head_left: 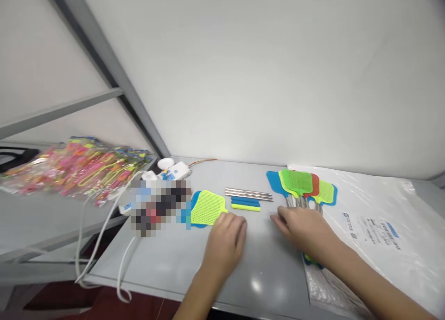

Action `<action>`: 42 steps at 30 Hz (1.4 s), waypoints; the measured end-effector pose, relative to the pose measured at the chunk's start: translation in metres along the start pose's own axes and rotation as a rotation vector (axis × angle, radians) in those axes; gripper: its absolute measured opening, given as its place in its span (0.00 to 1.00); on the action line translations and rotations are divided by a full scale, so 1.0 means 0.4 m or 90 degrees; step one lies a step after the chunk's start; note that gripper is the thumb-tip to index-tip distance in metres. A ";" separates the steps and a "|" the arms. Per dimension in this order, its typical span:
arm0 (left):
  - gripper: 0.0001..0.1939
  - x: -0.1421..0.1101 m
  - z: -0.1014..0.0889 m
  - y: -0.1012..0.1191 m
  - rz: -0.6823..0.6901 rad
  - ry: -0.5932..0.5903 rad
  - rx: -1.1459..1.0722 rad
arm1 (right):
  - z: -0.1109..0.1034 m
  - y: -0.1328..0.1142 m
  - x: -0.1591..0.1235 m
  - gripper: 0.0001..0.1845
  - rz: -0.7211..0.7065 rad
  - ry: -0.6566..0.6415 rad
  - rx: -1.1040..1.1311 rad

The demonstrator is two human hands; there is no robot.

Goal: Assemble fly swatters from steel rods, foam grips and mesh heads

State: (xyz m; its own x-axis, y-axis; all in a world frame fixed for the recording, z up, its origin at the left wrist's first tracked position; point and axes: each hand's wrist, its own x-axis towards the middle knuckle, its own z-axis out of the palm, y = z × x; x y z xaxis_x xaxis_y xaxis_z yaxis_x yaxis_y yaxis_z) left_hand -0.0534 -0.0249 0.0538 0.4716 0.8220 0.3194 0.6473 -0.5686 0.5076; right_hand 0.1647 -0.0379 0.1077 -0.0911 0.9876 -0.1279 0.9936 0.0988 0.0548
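1. One grey table is spanning the lower frame; the step in hand is seemingly gathering swatter parts, and the next move is probably calling for a fine pinch on a loose head.
2. A white plastic bag is lying at right, running out of frame.
3. Finished-looking swatters are lying right of centre, shafts partly hiding beneath the right hand; its fingers are curling, grip impossible to tell.
4. A pixelated patch is masking things left of centre.
5. The left hand is curling at lower centre, well apart from the right, beside a yellow swatter head; contact is proving unclear.
6. Metal rods and shorter coloured tubes are lying at centre, rods blurring together.
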 end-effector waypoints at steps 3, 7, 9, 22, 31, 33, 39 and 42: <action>0.10 -0.035 -0.060 -0.068 -0.052 0.076 0.092 | -0.017 -0.032 0.062 0.19 -0.081 -0.004 -0.001; 0.17 -0.074 -0.095 -0.118 -0.089 0.092 0.157 | -0.021 -0.045 0.170 0.17 -0.112 0.007 -0.004; 0.18 -0.085 -0.097 -0.130 -0.094 0.090 0.164 | -0.013 -0.043 0.222 0.16 -0.128 0.001 0.001; 0.11 -0.035 -0.072 -0.058 -0.050 0.049 0.159 | 0.011 -0.038 0.301 0.14 -0.213 -0.036 0.030; 0.08 0.034 -0.001 -0.006 0.014 0.001 0.249 | -0.032 0.030 0.232 0.16 -0.153 0.048 0.094; 0.05 0.031 0.005 -0.007 0.023 -0.003 0.251 | -0.046 0.056 0.205 0.17 -0.133 0.055 0.118; 0.09 0.027 0.003 0.005 0.059 -0.010 0.220 | -0.058 0.137 0.117 0.17 -0.044 0.066 0.199; 0.07 0.027 0.014 0.011 0.080 -0.035 0.219 | -0.046 0.167 0.066 0.18 -0.070 0.086 0.191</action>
State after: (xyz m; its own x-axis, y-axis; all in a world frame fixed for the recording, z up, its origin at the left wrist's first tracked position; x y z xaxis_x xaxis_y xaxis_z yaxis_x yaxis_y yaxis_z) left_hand -0.0420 -0.0186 0.0549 0.5857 0.7476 0.3132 0.7414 -0.6503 0.1656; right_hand 0.2276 -0.0030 0.1264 -0.1872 0.9822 0.0161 0.9506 0.1853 -0.2489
